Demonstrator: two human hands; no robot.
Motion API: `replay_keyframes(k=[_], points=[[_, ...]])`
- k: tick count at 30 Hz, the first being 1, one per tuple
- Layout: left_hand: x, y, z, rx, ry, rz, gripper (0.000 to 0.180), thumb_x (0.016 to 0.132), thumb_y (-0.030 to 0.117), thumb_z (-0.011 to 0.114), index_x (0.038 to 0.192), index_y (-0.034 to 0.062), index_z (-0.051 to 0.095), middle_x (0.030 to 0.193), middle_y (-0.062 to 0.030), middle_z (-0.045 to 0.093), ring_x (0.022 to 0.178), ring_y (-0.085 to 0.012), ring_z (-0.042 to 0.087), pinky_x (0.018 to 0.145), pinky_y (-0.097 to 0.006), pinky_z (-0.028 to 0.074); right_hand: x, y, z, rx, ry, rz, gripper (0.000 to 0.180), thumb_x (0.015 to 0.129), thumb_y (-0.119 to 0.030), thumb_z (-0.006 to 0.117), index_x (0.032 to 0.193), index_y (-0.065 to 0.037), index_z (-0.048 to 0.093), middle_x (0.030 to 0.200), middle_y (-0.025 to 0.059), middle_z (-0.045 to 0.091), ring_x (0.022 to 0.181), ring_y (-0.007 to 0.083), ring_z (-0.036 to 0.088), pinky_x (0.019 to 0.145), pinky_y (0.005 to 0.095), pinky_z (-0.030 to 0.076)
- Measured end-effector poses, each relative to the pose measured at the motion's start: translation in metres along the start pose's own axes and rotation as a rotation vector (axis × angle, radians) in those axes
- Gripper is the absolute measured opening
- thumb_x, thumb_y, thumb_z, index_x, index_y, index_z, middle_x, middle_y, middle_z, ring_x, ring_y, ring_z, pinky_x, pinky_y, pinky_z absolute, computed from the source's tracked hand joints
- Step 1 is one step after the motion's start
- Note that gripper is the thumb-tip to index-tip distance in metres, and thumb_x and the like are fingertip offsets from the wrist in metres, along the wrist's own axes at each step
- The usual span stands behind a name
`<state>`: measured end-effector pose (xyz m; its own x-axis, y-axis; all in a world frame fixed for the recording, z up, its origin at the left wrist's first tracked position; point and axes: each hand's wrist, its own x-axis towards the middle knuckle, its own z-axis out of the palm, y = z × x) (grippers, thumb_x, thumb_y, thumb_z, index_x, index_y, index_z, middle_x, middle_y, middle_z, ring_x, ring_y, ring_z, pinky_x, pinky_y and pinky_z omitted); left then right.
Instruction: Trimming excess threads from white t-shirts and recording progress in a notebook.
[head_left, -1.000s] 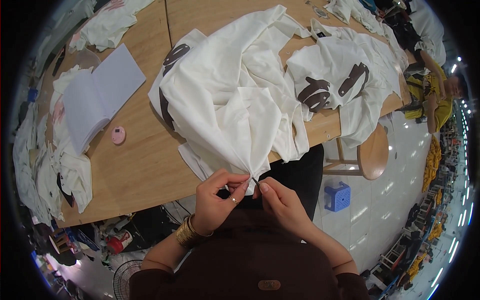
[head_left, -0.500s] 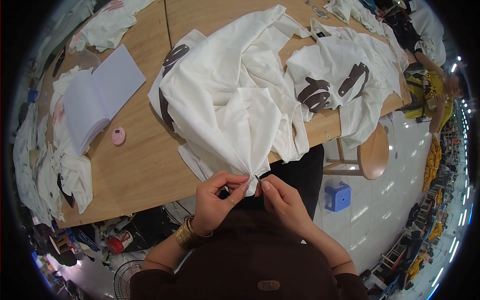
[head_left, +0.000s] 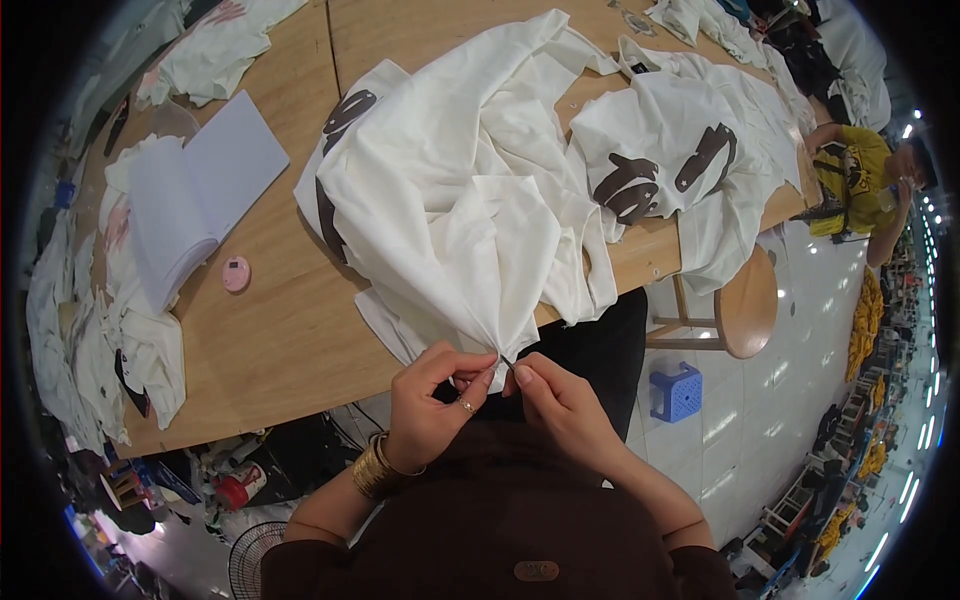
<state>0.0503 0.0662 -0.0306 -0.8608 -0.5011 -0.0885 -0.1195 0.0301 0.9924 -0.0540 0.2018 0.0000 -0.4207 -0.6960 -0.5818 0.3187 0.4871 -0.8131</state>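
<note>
A white garment [head_left: 430,190] with dark printed patches lies bunched on the table, its near end drawn over the front edge to my hands. My left hand [head_left: 437,395], with a ring and gold bangles, pinches a gathered bit of that cloth between thumb and fingertips. Closed beside it, my right hand [head_left: 565,405] grips a thin dark pointed tool [head_left: 508,363]. The tool's tip meets the pinched cloth; its exact kind is too small to make out. To the right rests a second white garment [head_left: 690,130] with dark printed shapes.
An open blank-paged book [head_left: 210,185] and a small pink round device [head_left: 236,274] lie on the wooden table [head_left: 270,370]. More white cloth [head_left: 150,345] covers its left end. A wooden stool [head_left: 748,305] and a blue plastic stool [head_left: 678,392] stand right. A person in yellow [head_left: 858,180] is beyond.
The dark tool has shifted slightly and tilts a little differently against the cloth; my right fingers have moved slightly left. The person in yellow has changed posture.
</note>
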Motion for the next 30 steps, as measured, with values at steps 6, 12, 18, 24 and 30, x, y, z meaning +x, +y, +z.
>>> replay_keyframes(k=[6, 12, 18, 24, 30], points=[[0.001, 0.0, -0.001, 0.224, -0.009, 0.195, 0.019, 0.073, -0.005, 0.066, 0.092, 0.0013, 0.067, 0.072, -0.0048, 0.055, 0.062, -0.0111, 0.053, 0.057, -0.022, 0.043, 0.006, 0.009, -0.003, 0.004, 0.006, -0.007, 0.025, 0.097, -0.025, 0.043, 0.088, -0.004, 0.053, 0.055, -0.0025, 0.039, 0.051, 0.0039, 0.036, 0.048, 0.0222, 0.032], [-0.001, -0.006, -0.001, 0.016, -0.031, -0.003, 0.018, 0.077, -0.004, 0.065, 0.094, 0.0001, 0.066, 0.073, -0.0031, 0.055, 0.067, -0.0073, 0.054, 0.06, -0.021, 0.043, 0.002, 0.003, -0.004, 0.048, 0.017, -0.012, 0.026, 0.098, -0.024, 0.04, 0.086, -0.005, 0.053, 0.056, -0.0043, 0.036, 0.052, 0.003, 0.033, 0.048, 0.0206, 0.029], [-0.002, -0.006, -0.004, -0.165, -0.075, -0.138, 0.02, 0.08, -0.003, 0.063, 0.099, -0.0007, 0.064, 0.08, -0.0019, 0.056, 0.07, -0.0059, 0.055, 0.066, -0.019, 0.042, -0.005, 0.003, -0.005, -0.028, -0.025, 0.013, 0.027, 0.099, -0.024, 0.038, 0.086, -0.005, 0.052, 0.058, -0.0056, 0.035, 0.052, 0.0023, 0.031, 0.049, 0.0191, 0.027], [-0.002, -0.007, -0.003, -0.186, -0.076, -0.136, 0.02, 0.08, -0.003, 0.063, 0.099, -0.0007, 0.064, 0.079, -0.0016, 0.055, 0.071, -0.0056, 0.055, 0.066, -0.019, 0.042, -0.003, 0.006, -0.003, -0.024, -0.029, 0.016, 0.027, 0.099, -0.024, 0.038, 0.086, -0.005, 0.053, 0.059, -0.0056, 0.035, 0.053, 0.0024, 0.032, 0.049, 0.0193, 0.028], [-0.003, -0.008, -0.003, -0.196, -0.073, -0.141, 0.019, 0.08, -0.003, 0.063, 0.099, -0.0006, 0.064, 0.08, -0.0014, 0.054, 0.071, -0.0055, 0.055, 0.066, -0.019, 0.042, -0.001, 0.005, -0.002, -0.036, -0.011, 0.003, 0.027, 0.099, -0.024, 0.039, 0.086, -0.005, 0.052, 0.06, -0.0055, 0.036, 0.054, 0.0024, 0.033, 0.049, 0.0195, 0.029]])
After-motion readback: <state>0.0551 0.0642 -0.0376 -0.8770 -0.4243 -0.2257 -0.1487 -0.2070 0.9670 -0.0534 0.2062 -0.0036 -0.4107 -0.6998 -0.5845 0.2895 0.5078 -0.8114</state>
